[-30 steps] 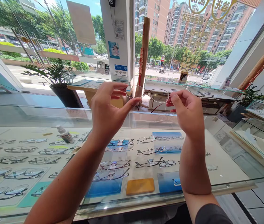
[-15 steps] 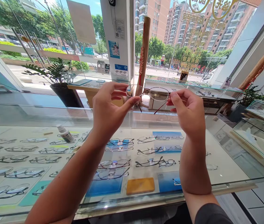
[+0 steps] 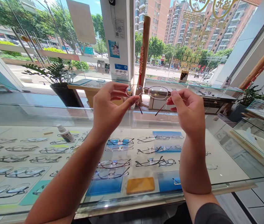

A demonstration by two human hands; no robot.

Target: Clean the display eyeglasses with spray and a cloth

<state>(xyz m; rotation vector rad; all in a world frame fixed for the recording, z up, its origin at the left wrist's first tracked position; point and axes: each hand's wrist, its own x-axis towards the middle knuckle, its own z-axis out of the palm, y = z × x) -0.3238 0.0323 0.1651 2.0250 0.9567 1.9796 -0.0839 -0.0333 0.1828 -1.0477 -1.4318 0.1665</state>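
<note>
A pair of thin-rimmed eyeglasses (image 3: 158, 92) is held up at arm's length above the glass display case (image 3: 225, 146). My left hand (image 3: 112, 107) grips the left side of the frame between thumb and fingers. At the right end, by the hinge, my right hand (image 3: 188, 109) pinches it with thumb and forefinger. Both dark reddish temples hang downward behind the lenses, their tips apart. Part of the left rim is hidden by my left fingers.
Several rows of eyeglasses (image 3: 21, 172) lie in the case below my arms. A white spray bottle (image 3: 65, 133) and a mustard-yellow cloth or case (image 3: 140, 185) are there too. Beyond stand a potted plant (image 3: 61, 85), a wooden post (image 3: 144, 53) and another glass counter (image 3: 206, 88).
The eyeglasses have tilted very slightly, and their temples have shifted a little. Both hands keep almost the same place and the same hold.
</note>
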